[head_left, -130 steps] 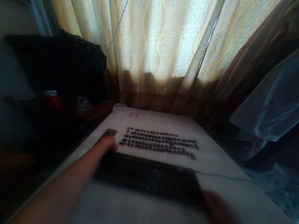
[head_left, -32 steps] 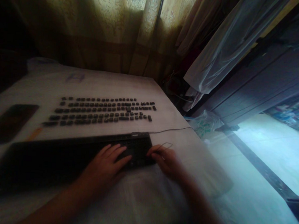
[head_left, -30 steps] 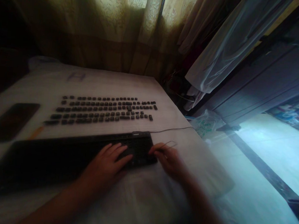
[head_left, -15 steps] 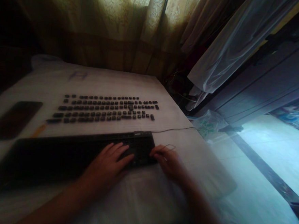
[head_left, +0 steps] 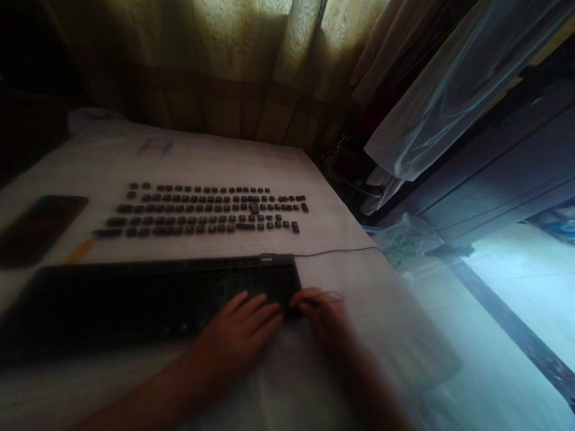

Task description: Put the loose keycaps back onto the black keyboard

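Note:
A black keyboard (head_left: 129,296) lies along the near side of the table, its keycaps taken off over at least the right part; the left part is too dark to read. My left hand (head_left: 240,327) rests open across its lower right area, fingers stretched out. At the keyboard's right end, my right hand (head_left: 322,313) is closed in a pinch on a thin bent wire tool (head_left: 334,295), whose loop sticks out behind the fingers. What its tip touches is hidden. Beyond the keyboard, loose black keycaps (head_left: 197,208) lie in several rows.
A dark phone-like slab (head_left: 35,227) lies at the left, near a small orange strip (head_left: 79,252). The keyboard's cable (head_left: 337,251) runs right over the edge of the white-covered table (head_left: 232,162). A plastic bag (head_left: 406,240) sits beyond that edge, and curtains (head_left: 220,47) hang behind.
My left hand has slid right and nearer along the keyboard, closer to my right hand. The right hand stays at the keyboard's end with the wire tool. The view has shifted slightly.

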Demonstrator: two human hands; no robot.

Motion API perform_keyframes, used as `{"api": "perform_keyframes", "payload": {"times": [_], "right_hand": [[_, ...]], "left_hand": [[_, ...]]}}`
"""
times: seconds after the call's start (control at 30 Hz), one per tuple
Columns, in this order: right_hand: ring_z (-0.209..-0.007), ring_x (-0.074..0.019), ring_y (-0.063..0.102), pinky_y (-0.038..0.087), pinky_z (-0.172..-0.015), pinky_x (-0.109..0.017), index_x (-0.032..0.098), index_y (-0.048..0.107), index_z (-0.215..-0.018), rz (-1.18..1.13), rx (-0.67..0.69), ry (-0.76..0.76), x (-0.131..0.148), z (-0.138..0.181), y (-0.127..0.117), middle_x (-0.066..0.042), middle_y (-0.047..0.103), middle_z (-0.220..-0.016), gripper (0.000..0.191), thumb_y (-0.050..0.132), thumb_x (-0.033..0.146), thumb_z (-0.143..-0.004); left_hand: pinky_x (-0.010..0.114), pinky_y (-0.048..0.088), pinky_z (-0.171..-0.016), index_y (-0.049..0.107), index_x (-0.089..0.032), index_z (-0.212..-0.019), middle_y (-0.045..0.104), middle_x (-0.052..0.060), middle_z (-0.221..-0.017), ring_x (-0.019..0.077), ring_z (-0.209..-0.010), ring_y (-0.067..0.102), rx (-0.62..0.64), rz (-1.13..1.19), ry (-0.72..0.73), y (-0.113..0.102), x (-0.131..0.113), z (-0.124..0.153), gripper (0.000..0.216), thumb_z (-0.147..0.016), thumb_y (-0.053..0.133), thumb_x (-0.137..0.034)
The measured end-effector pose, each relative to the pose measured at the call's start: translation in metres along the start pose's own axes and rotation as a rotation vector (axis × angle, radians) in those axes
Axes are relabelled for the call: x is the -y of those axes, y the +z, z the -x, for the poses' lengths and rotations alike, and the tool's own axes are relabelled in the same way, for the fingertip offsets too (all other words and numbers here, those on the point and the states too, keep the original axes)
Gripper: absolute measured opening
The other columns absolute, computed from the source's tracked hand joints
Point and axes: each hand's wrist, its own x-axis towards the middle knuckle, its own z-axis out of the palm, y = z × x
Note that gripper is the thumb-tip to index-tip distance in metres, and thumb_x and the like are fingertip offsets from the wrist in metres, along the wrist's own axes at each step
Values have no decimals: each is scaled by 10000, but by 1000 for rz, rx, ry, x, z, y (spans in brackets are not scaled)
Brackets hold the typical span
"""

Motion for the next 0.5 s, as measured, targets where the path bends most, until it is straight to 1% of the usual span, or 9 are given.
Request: {"api": "perform_keyframes", "payload": {"times": [0.2, 0.3, 0.37, 0.5], "right_hand": [[-736, -153, 679, 567, -679, -259, 242, 606, -982, -2, -76, -32, -1, 3, 2, -22, 696, -839, 127, 485, 207, -990], [-729, -153, 682, 572, -669, -263, 241, 610, -987, 8, -116, -29, -3, 6, 2, -21, 701, -830, 124, 487, 223, -996], [-702, -149, 681, 576, -648, -263, 238, 611, -984, -8, -162, 21, -3, 8, 2, -20, 704, -821, 136, 480, 262, -1008], [-669, -146, 691, 600, -617, -270, 228, 590, -953, -139, -344, 200, -3, 5, 0, -14, 698, -795, 214, 446, 366, -1032]], "left_hand": [[463, 407, -1094, 563, -195, -1351, 638, 59, -1353, 245, -1287, 555, -10, 44, 2, 1, -1, 0, 341, -1050, 433, -285], [466, 418, -1089, 566, -193, -1348, 631, 57, -1363, 250, -1285, 560, -26, 37, 3, 2, 0, 1, 336, -1051, 429, -272], [472, 422, -1088, 568, -197, -1346, 626, 55, -1370, 253, -1285, 561, -25, 34, 1, 3, 0, 2, 335, -1053, 424, -269], [495, 419, -1095, 572, -198, -1346, 617, 76, -1378, 258, -1290, 557, -1, 45, 1, 3, 0, 2, 337, -1045, 429, -248]]}}
